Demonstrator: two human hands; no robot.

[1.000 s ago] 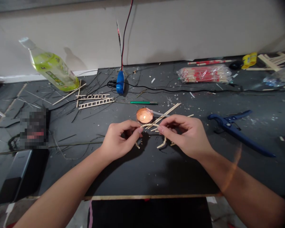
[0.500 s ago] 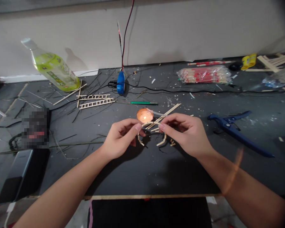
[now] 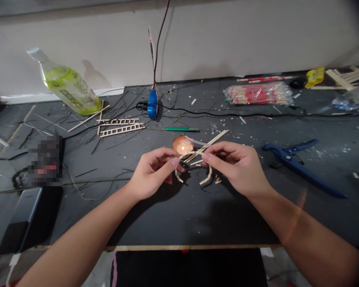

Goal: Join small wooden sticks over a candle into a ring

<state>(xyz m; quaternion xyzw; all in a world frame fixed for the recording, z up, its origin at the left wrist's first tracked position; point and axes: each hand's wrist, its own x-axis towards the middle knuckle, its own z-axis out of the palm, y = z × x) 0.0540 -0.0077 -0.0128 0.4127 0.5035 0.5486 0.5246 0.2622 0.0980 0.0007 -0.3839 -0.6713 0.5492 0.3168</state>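
Both hands [image 3: 155, 172] pinching a curved, seemingly jointed pale strip [image 3: 192, 153], glowing bowl [image 3: 182, 144] just beyond

Stick piece [image 3: 192, 153] between left hand [image 3: 154, 171] and right hand [image 3: 241, 171], before bowl [image 3: 178, 142]. Loose sticks [image 3: 215, 139] right of bowl. Cutter [image 3: 287, 158] on table [image 3: 167, 223], right of right hand. Bottle [image 3: 68, 89] back left; ladder frames [image 3: 122, 132] before it, rightward. Stick packet [image 3: 259, 94] back right.
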